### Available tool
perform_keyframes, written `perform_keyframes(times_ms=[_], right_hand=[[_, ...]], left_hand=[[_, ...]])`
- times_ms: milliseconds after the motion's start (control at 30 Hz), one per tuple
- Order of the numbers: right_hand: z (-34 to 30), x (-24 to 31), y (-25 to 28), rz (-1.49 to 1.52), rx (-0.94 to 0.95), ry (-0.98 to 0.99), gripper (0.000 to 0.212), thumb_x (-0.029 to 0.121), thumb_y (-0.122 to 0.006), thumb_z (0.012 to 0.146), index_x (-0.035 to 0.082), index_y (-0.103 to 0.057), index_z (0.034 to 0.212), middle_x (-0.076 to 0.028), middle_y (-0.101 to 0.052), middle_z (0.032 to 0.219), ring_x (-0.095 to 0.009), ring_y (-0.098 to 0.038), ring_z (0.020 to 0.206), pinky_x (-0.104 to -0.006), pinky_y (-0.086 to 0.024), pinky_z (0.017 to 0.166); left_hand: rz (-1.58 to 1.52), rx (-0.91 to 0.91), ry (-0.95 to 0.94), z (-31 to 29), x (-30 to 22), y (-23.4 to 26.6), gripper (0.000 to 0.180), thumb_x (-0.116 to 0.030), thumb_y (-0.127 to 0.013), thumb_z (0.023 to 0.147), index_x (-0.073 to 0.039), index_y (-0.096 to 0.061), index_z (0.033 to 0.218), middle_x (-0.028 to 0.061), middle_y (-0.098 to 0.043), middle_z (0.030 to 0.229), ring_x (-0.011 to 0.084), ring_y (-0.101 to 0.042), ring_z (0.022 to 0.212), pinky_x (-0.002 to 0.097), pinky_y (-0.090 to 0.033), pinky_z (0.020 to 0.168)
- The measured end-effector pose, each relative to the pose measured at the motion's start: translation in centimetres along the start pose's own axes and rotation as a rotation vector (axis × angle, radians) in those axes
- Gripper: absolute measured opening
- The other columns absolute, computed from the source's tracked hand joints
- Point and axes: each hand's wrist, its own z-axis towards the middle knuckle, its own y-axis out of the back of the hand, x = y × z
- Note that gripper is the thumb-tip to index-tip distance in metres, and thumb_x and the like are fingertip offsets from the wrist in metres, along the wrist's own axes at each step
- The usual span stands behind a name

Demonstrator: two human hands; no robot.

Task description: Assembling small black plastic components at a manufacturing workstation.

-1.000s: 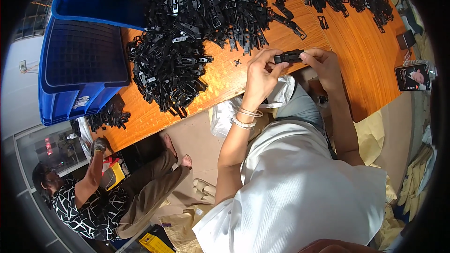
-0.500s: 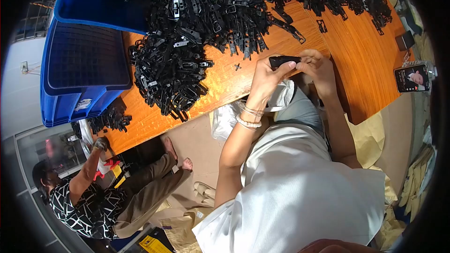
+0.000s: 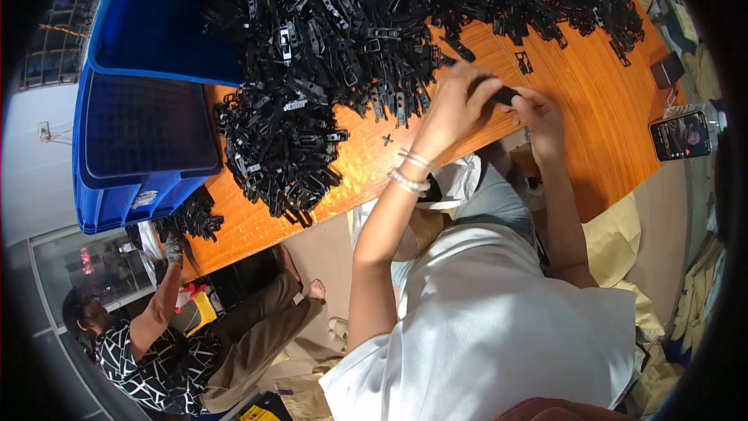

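Both hands meet over the near edge of the orange wooden tabletop: the left hand and the right hand have their fingers closed from either side on one small black plastic clip part, held just above the wood. Just beyond and to the left lies the big heap of black plastic clip parts, reaching back to the stacked blue plastic crates on the far left. To the right the tabletop lies bare as far as the dark smartphone near its right edge.
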Motion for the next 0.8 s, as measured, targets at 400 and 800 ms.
perform_keyframes(times_ms=[400,800], right_hand=[[1.1,-0.3,0.3,-0.103,-0.119,0.050,0.015,0.004,-0.053,0.081,-0.004,-0.055,0.094,-0.007,-0.060,0.078,-0.013,-0.059,0.070,-0.0223,-0.048,0.062],[0.8,-1.3,0.1,-0.129,-0.138,0.139,0.015,0.002,-0.052,0.081,-0.003,-0.054,0.095,-0.006,-0.059,0.077,-0.011,-0.058,0.070,-0.0211,-0.047,0.063]], left_hand=[[0.335,0.069,-0.079,4.7,2.9,-1.3,0.008,0.001,-0.059,0.067,0.004,-0.061,0.074,0.0163,-0.058,0.076,0.0312,-0.057,0.068,0.0341,-0.046,0.062],[0.477,-0.125,-0.040,6.3,3.1,1.2,0.008,-0.004,-0.059,0.070,0.001,-0.060,0.076,0.0139,-0.056,0.077,0.0322,-0.055,0.068,0.0355,-0.045,0.060]])
